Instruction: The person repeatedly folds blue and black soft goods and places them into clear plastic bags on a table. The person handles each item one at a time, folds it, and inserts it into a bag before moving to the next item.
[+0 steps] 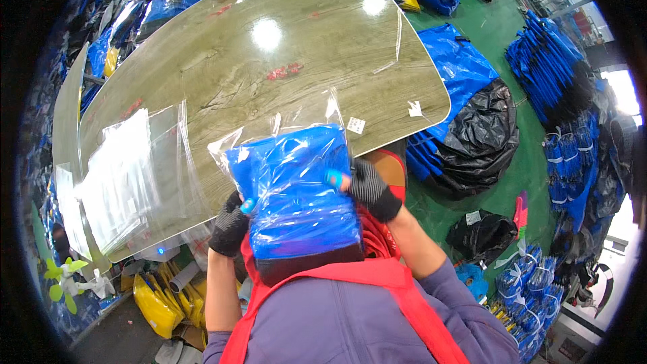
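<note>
A folded blue fabric bundle with a black lower end (296,189) sits in a transparent plastic bag (275,136) between my hands, close to my body. The bag's loose top lies over the table's near edge. On the left side, my left hand (230,226) grips the bag, its blue-covered thumb pressed on the front. My right hand (371,190) grips the opposite side the same way. Both hands wear dark, striped gloves; most fingers are hidden behind the bundle. Left of it, a stack of transparent plastic bags (128,182) lies on the wood-patterned table (222,74).
A small white label (356,125) and a torn white scrap (415,108) lie near the table's right end. Black and blue sheeting (475,135) stands on the green floor to the right. Bundled blue goods (549,61) are piled beyond. Yellow packs (158,303) sit below the table, left.
</note>
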Tool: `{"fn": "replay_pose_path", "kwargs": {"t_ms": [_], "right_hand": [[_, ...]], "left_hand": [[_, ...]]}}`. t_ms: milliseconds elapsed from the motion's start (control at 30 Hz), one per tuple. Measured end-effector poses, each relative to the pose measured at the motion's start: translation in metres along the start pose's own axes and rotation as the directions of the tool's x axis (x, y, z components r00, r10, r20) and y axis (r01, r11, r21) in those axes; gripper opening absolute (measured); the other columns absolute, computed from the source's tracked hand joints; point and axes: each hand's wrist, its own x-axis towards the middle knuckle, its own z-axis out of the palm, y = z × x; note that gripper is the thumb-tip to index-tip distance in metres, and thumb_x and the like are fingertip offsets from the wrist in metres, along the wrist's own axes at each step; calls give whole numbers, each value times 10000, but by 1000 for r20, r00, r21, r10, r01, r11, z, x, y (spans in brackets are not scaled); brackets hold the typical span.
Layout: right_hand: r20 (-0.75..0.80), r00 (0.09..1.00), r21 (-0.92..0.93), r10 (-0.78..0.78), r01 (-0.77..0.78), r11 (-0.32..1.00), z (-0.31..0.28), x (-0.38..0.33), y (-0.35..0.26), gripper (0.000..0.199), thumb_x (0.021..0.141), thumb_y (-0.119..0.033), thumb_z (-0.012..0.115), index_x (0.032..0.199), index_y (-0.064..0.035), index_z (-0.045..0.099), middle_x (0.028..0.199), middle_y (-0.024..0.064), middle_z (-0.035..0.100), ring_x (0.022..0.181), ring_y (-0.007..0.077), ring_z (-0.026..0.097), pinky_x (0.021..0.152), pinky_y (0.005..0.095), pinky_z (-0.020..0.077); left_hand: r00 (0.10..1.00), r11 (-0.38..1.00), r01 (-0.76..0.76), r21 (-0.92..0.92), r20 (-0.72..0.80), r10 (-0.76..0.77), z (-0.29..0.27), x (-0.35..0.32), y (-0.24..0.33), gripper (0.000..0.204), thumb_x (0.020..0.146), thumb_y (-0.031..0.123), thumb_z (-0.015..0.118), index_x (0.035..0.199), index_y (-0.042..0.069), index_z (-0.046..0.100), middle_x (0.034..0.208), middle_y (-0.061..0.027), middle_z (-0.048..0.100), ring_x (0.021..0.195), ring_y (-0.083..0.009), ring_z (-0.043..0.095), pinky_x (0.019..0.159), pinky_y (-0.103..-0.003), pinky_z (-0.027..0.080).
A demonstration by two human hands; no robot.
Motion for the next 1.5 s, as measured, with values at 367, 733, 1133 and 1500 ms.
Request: {"fn": "replay_pose_path", "kwargs": {"t_ms": [367, 733, 1133, 1500], "right_hand": [[61, 992, 49, 106, -109, 993, 7, -28, 19, 712, 819, -391, 725, 1348, -6, 442, 1232, 116, 582, 1123, 202, 539, 978, 351, 436], [68, 998, 344, 8, -31, 939, -39, 35, -42, 843, 861, -678, 473, 1393, -29, 398, 1320, 162, 506, 1179, 232, 514, 981, 388, 436], [376, 877, -236, -300, 404, 884, -54, 48, -81, 920, 662, -304, 852, 1419, -47, 396, 1323, 121, 529, 1184, 224, 525, 1003, 335, 411], [168, 934, -816, -315, 311, 488, 25, 41, -78, 788, 752, -539, 719, 1231, 62, 540, 1080, 275, 633, 1012, 372, 635, 887, 393, 498]], "left_hand": [[998, 999, -34, 15, -44, 34, -4, -18, -23, 590, 867, 402, 659, 1276, 4, 508, 1138, -96, 617, 996, -194, 605, 851, -306, 497], [686, 501, -726, 471, 455, 567, 33, -49, 74, 623, 780, 413, 718, 1256, 37, 579, 1361, -169, 478, 1333, -318, 328, 1071, -464, 311], [787, 841, -537, 56, 392, 476, 20, 18, 59, 834, 786, 432, 750, 1405, 34, 358, 1270, -83, 552, 1101, -173, 555, 970, -341, 444], [863, 859, -493, 141, 204, 462, 66, -18, 37, 524, 708, 195, 846, 1103, 29, 545, 1034, -73, 624, 972, -129, 574, 882, -295, 477]]}}
